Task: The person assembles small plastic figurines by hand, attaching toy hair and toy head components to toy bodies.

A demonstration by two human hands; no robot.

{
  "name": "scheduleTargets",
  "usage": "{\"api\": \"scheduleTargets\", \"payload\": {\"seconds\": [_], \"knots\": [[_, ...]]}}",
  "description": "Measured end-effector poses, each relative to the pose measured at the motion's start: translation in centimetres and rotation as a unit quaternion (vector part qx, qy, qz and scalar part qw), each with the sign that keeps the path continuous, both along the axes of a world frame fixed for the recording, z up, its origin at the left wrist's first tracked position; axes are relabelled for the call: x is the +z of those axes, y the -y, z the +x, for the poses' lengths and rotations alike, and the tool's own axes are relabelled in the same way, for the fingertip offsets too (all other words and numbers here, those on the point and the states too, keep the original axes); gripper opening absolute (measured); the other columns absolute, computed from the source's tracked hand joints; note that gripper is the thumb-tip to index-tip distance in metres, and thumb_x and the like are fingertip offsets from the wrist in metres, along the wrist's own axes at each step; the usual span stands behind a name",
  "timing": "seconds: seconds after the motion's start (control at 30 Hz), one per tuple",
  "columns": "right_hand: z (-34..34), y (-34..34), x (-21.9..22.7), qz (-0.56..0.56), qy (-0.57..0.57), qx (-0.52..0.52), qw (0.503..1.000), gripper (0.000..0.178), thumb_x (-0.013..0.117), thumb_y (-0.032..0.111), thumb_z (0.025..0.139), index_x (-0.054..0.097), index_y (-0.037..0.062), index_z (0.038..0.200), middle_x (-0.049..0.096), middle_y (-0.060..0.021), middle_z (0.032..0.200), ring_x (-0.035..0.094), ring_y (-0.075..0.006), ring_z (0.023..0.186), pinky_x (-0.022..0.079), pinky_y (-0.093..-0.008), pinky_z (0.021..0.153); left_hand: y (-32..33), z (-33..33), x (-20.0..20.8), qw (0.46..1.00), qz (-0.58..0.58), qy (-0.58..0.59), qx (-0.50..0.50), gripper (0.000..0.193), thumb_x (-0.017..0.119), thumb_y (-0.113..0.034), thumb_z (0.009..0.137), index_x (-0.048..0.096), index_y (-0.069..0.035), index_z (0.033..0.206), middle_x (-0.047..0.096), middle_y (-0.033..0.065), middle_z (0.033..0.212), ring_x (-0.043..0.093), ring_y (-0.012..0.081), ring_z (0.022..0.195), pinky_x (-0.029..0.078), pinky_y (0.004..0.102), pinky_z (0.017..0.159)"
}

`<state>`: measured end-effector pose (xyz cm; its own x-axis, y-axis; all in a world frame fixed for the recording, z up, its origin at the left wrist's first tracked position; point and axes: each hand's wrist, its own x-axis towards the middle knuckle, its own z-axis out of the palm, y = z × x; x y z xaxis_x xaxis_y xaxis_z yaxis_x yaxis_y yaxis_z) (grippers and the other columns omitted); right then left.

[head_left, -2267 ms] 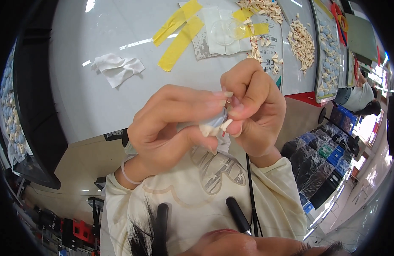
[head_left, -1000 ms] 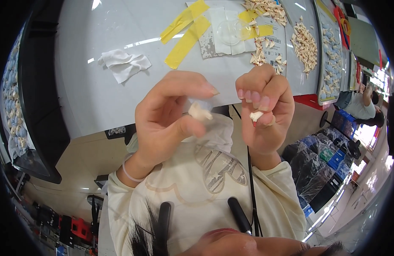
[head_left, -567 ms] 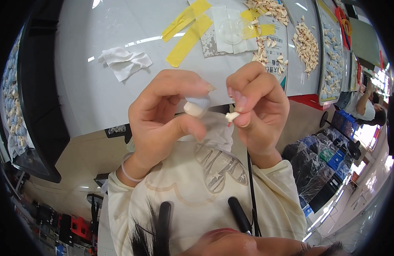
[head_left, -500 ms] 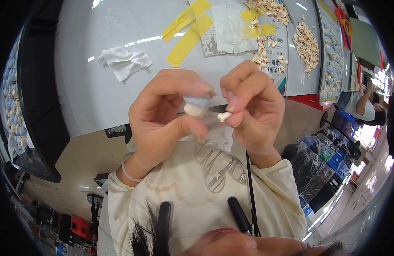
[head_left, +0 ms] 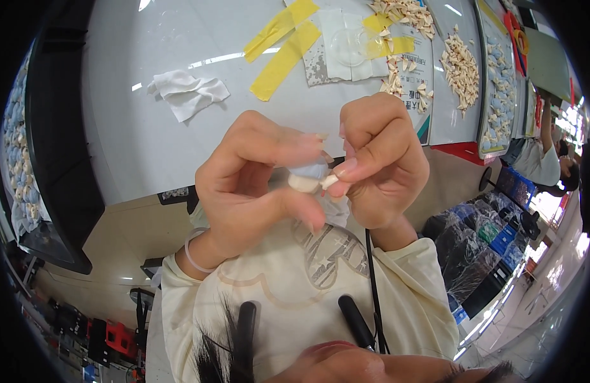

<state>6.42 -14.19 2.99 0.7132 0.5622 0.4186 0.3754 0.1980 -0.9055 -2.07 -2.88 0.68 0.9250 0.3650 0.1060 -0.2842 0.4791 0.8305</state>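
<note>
Nr grey tbl (head_left: pixel 141 147), L hand (head_left: pixel 237 175) grips blue-cream pc (head_left: pixel 307 176); R hand (head_left: pixel 387 159) pinches cream bit (head_left: pixel 329 181) alongside.

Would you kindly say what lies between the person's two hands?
The head view shows a rounded blue-and-cream piece in the left hand and a small cream piece in the right hand.

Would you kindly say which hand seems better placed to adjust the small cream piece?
Probably the right hand: it pinches that small cream piece, while the left hand holds the blue-and-cream piece.
</note>
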Motion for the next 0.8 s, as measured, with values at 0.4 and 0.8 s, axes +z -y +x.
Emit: {"api": "scheduleTargets", "payload": {"seconds": [0.4, 0.8], "knots": [[-0.2, 1.5, 0.2, 0.059, -0.158, 0.004, 0.986, 0.021, 0.069, 0.001, 0.060, 0.053, 0.0049, 0.073, 0.046, -0.0073, 0.078, 0.041, -0.0109, 0.067, 0.033, -0.0206, 0.061, 0.1, 0.7, 0.6, 0.983, -0.173, -0.021, -0.054, 0.041, 0.071, -0.005, 0.061, 0.050, 0.003, 0.095, 0.050, 0.0111, 0.092, 0.053, 0.0223, 0.090, 0.045, 0.0312, 0.075], [-0.1, 1.1, 0.0, 0.053, -0.177, 0.020, 0.983, 0.022, 0.067, -0.004, 0.059, 0.053, 0.0038, 0.075, 0.048, -0.0069, 0.078, 0.043, -0.0130, 0.070, 0.034, -0.0235, 0.065, -0.6, 0.5, 0.0, 0.999, 0.024, 0.024, -0.009, 0.033, 0.068, -0.006, 0.065, 0.050, 0.001, 0.092, 0.050, 0.0150, 0.101, 0.051, 0.0240, 0.094, 0.039, 0.0330, 0.083]]}}
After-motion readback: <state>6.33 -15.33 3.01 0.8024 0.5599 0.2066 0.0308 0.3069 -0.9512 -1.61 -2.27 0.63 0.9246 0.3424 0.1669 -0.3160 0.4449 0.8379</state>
